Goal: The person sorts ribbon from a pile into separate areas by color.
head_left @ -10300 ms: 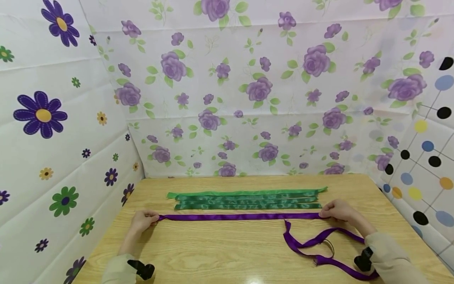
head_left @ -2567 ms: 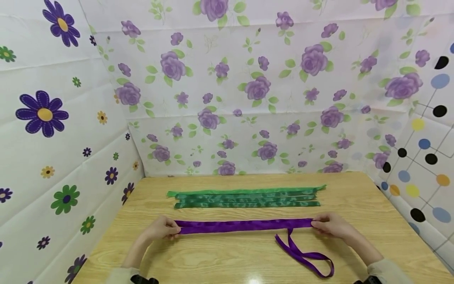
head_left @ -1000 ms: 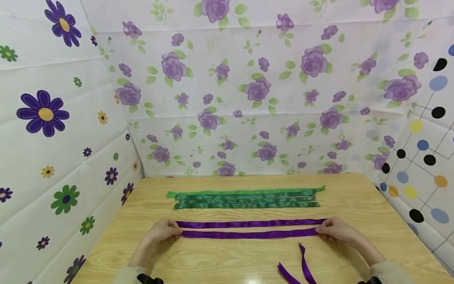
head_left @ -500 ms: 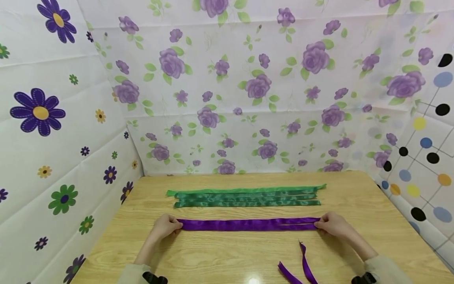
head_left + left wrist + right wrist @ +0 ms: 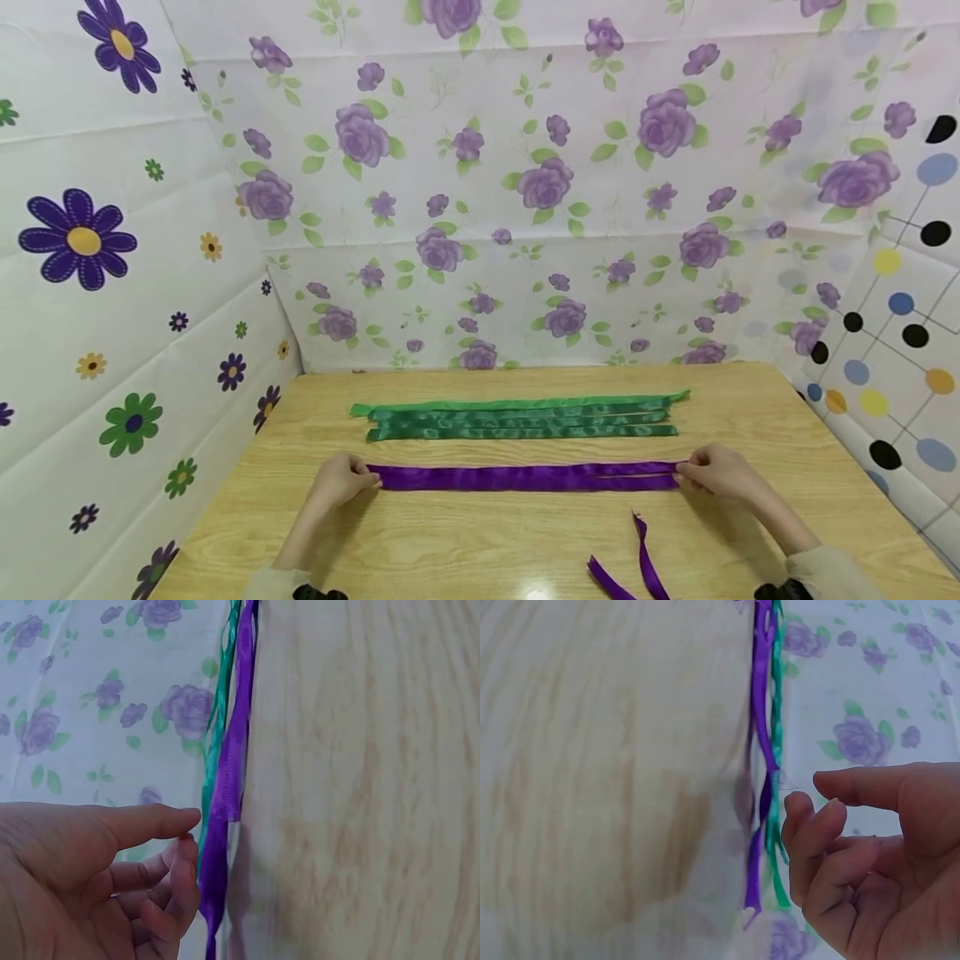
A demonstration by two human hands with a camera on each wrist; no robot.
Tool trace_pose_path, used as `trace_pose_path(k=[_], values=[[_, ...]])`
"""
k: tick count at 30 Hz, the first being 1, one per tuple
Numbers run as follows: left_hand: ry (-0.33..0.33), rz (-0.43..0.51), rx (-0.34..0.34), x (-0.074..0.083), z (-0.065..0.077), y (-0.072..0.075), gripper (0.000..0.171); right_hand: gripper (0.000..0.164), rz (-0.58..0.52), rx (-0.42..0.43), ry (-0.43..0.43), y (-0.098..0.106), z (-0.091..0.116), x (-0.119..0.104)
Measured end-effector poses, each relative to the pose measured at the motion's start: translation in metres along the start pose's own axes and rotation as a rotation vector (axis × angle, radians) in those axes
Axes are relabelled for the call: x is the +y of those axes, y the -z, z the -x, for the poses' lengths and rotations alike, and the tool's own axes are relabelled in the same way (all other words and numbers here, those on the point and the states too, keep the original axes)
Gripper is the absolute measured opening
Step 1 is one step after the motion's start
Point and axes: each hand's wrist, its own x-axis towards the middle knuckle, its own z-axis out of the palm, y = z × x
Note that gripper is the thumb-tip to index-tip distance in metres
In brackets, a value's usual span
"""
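Observation:
Two purple ribbons [image 5: 487, 477] lie side by side across the wooden table, touching along most of their length, with a narrow gap near the right end. My left hand [image 5: 341, 481] is at their left end; in the left wrist view its thumb and fingers are loosely bent beside the ribbon, pinching nothing. At the right end is my right hand [image 5: 716, 471]. The right wrist view shows its thumb and fingertips apart, close to the ribbon edge, with a fine loose thread near them. Behind lie several dark green ribbons [image 5: 517, 432] and a bright green ribbon [image 5: 450, 406].
Toward the front right, two strips of loose purple ribbon [image 5: 647, 558] run off the bottom of the head view. The wooden table [image 5: 450, 542] ends at a flowered cloth backdrop [image 5: 480, 183], with patterned cloth walls at left and right.
Ten seconds ago one purple ribbon was stretched between my hands; a second now lies in front of it. Within the last second the front ribbon moved back against it, and my hands moved slightly outward.

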Motion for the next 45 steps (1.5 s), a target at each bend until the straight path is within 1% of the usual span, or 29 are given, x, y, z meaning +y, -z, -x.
trace_pose_path(k=[4,7,12,17,21,23,25,29,31,33,35,37,38,40,42,45], values=[[0.011,-0.012,0.006,0.008,0.005,0.002,0.02,0.027,-0.027,-0.031,-0.013,0.005,0.005,-0.004],[-0.003,-0.027,0.015,0.014,0.007,0.003,0.018,0.028,-0.046,-0.056,-0.012,0.008,0.008,-0.007],[-0.042,-0.031,0.043,0.023,0.008,0.004,0.022,0.03,-0.075,-0.131,0.024,0.01,0.013,-0.01],[-0.095,0.006,0.061,0.034,0.012,-0.002,0.019,0.031,-0.107,-0.23,0.109,0.011,0.014,-0.013],[-0.166,0.061,0.033,0.044,0.014,-0.011,0.01,0.03,-0.129,-0.341,0.207,0.01,0.014,-0.014],[-0.221,0.089,-0.006,0.049,0.015,-0.015,0.008,0.028,-0.142,-0.404,0.269,0.009,0.013,-0.013],[-0.278,0.114,-0.069,0.053,0.015,-0.019,0.008,0.025,-0.149,-0.455,0.348,0.008,0.012,-0.012],[-0.395,0.165,-0.24,0.062,0.019,-0.025,0.016,0.02,-0.144,-0.503,0.521,0.001,0.01,-0.01],[-0.44,0.19,-0.324,0.068,0.023,-0.028,0.02,0.024,-0.109,-0.506,0.591,-0.004,0.009,-0.011],[-0.476,0.213,-0.4,0.075,0.026,-0.033,0.023,0.034,-0.064,-0.516,0.635,-0.009,0.009,-0.014],[-0.497,0.222,-0.461,0.082,0.029,-0.039,0.024,0.047,-0.02,-0.525,0.665,-0.014,0.01,-0.018],[-0.511,0.235,-0.514,0.088,0.032,-0.046,0.025,0.053,0.022,-0.528,0.698,-0.021,0.01,-0.022],[-0.51,0.24,-0.541,0.091,0.033,-0.05,0.025,0.053,0.042,-0.523,0.716,-0.024,0.009,-0.024],[-0.513,0.245,-0.586,0.097,0.036,-0.057,0.025,0.05,0.076,-0.5,0.751,-0.031,0.008,-0.026],[-0.52,0.257,-0.627,0.101,0.038,-0.063,0.025,0.042,0.104,-0.46,0.789,-0.037,0.007,-0.027],[-0.528,0.28,-0.683,0.107,0.041,-0.071,0.025,0.028,0.126,-0.398,0.813,-0.042,0.006,-0.028]])
